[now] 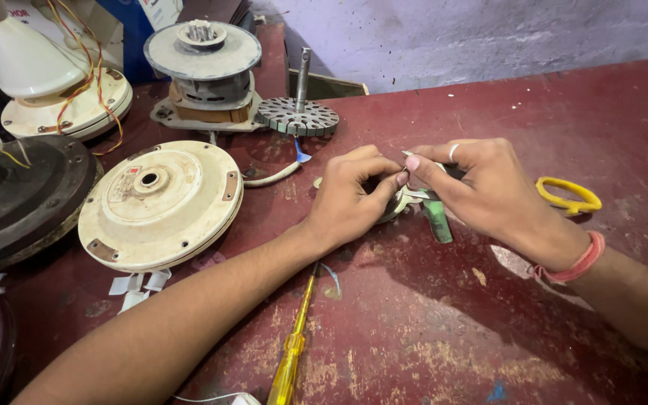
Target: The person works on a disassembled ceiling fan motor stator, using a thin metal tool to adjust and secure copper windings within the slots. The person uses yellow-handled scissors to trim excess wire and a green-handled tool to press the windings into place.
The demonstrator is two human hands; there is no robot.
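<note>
Small workpiece mostly hidden btwn both hands; only a pale metal curve and a green strip sticking out below show. Can't tell exactly what it is. Green strip hangs down-right from under right fingers, tip near the tabletop.

Left hand: comes in from lower left, forearm laid diagonally across table, wrist low. Fingers curled, thumb and forefinger pinched on the near-left edge of the workpiece. Closed grip.

Right hand: enters from right, forearm cut off at frame edge. Ring on one finger, red band at wrist. Fingertips bent inward, meeting left fingertips, pinching top of same piece. Closed on it too.

Piece sits just above the dark red table, centre of view, paint worn and scratched.

Around: yellow scissors just behind right hand, partly hidden by it. Yellow-handled screwdriver lies under left forearm, tip covered. Cream round fan motor cover left of hands, well apart. Slotted rotor disc w/ shaft behind, upright shaft. Grey motor assembly back left. Dark housing at far left cut off.
</note>
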